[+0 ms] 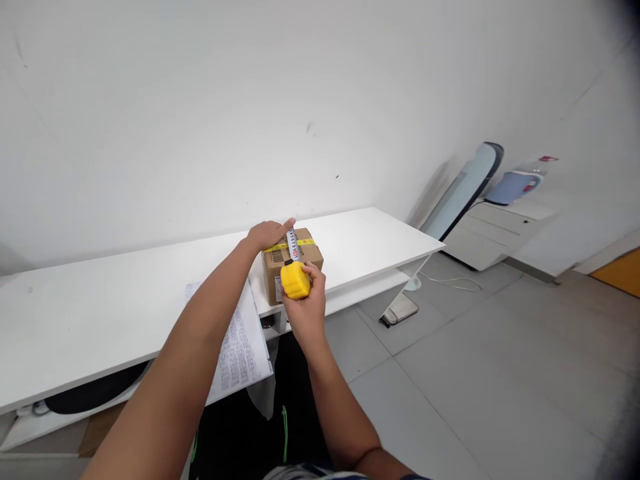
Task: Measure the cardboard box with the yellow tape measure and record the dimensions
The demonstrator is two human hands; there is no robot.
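Observation:
A small brown cardboard box [307, 255] with a yellow tape band stands near the front edge of a white table [100, 300]. My right hand [306, 308] is closed round a yellow tape measure [295, 281] at the box's near side. The measure's white blade [292, 244] runs across the box top to its far edge. There my left hand [267, 233] lies on the box's far top edge, fingers pressed down on the blade's end.
A printed paper sheet [235, 347] hangs over the table's front edge, left of the box. A lower shelf sits under the tabletop. At right, a fan-like appliance [463, 190] leans on the wall beside a white unit [493, 233]. Grey tiled floor lies below.

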